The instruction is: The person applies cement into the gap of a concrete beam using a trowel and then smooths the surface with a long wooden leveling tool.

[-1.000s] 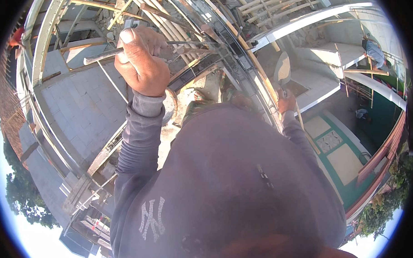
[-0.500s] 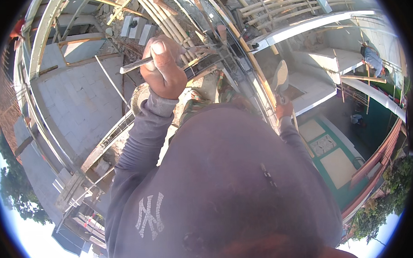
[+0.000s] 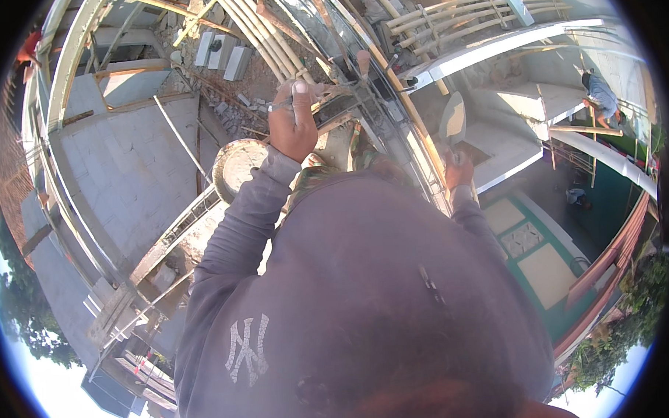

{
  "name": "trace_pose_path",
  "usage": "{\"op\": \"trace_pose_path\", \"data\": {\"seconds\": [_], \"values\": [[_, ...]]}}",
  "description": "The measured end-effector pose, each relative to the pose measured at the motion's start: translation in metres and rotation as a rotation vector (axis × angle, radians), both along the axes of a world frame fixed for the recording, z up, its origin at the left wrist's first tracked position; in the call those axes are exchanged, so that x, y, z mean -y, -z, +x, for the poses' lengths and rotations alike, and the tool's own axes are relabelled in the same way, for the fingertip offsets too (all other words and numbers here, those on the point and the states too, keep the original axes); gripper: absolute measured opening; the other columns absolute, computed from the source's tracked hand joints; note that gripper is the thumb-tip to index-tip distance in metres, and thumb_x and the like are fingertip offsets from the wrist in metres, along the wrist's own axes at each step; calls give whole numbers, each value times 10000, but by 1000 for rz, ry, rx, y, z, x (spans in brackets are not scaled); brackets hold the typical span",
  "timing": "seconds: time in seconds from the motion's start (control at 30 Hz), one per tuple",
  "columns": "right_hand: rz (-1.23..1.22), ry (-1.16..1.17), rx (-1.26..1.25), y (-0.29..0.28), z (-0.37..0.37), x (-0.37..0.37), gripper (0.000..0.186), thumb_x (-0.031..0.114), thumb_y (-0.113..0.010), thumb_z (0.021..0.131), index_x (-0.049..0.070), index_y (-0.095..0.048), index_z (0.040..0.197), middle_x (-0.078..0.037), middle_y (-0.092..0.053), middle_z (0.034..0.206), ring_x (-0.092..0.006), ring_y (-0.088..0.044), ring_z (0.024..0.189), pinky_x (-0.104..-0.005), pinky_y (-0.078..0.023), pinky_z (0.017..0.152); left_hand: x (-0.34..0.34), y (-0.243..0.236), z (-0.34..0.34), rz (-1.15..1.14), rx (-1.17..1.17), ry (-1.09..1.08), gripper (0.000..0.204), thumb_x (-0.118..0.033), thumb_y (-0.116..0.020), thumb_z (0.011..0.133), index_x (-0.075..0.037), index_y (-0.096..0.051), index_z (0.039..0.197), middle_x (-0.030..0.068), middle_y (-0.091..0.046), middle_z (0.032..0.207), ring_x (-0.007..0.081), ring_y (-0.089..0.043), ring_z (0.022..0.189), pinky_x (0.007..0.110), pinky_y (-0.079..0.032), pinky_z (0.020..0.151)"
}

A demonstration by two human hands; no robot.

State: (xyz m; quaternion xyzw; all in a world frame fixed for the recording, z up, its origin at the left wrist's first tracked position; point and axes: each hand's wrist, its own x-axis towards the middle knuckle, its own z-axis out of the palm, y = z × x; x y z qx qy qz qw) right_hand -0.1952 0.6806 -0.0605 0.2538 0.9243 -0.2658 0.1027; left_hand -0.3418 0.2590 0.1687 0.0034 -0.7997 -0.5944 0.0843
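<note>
My left hand (image 3: 293, 122) is closed around a thin grey bar, mostly hidden behind fingers and thumb, above the concrete beam strip (image 3: 376, 126) and beside bamboo poles (image 3: 270, 45). Just below and left of it is a round container (image 3: 230, 168) with grey mortar-like material, partly behind my forearm. Right of the beam, my right hand (image 3: 459, 171) grips the handle of a trowel, whose pale leaf-shaped blade (image 3: 453, 113) points upward in the view. A long bamboo pole (image 3: 422, 132) runs close beside that hand. My camouflage-clad legs show below the beam.
White blocks (image 3: 233, 61) lie among rubble at upper left, beside a grey block-covered slab (image 3: 131, 186). Bamboo railings (image 3: 475, 12) cross the upper right. A co-worker (image 3: 603, 100) bends on a ledge at far right; another person (image 3: 577, 197) is below in shade, near a green-trimmed structure (image 3: 543, 268).
My left hand with the bar has moved rightward and down, uncovering more of the round container and rubble. My right hand and trowel have shifted slightly downward and left.
</note>
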Motion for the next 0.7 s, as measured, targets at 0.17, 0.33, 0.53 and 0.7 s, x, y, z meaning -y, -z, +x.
{"op": "trace_pose_path", "data": {"seconds": [0.17,0.33,0.53,0.7], "values": [[-11,-16,-27,-18,5,4,501,487,-723,909,-1,-706,1022,-278,-696,998,-479,-647,974,-510,-497,823,3,-84,-10,294,-272,-65,473,-340,-400,1136,3,-543,843,69,-545,743,147,-509,700,314,-454,693],[-55,47,-1,-14,6,7,501,469,-731,908,-20,-697,1014,-273,-697,1007,-483,-644,983,-513,-498,821,-1,-59,-17,35,-128,-43,488,-319,-354,1143,-32,-449,760,46,-469,702,143,-473,662,330,-446,633],[-15,10,-16,-13,6,2,484,448,-739,906,-25,-699,998,-296,-693,1033,-475,-649,1018,-505,-489,853,-7,-109,-25,151,-285,-61,494,-351,-358,1138,-73,-399,733,51,-451,681,144,-444,622,307,-479,642],[-74,-81,48,-19,1,4,479,433,-720,916,-31,-697,1036,-310,-692,1048,-473,-657,1026,-490,-497,872,12,-48,-33,142,-143,-129,476,-336,-369,1135,-74,-403,738,55,-431,688,174,-450,647,380,-504,663]]}}
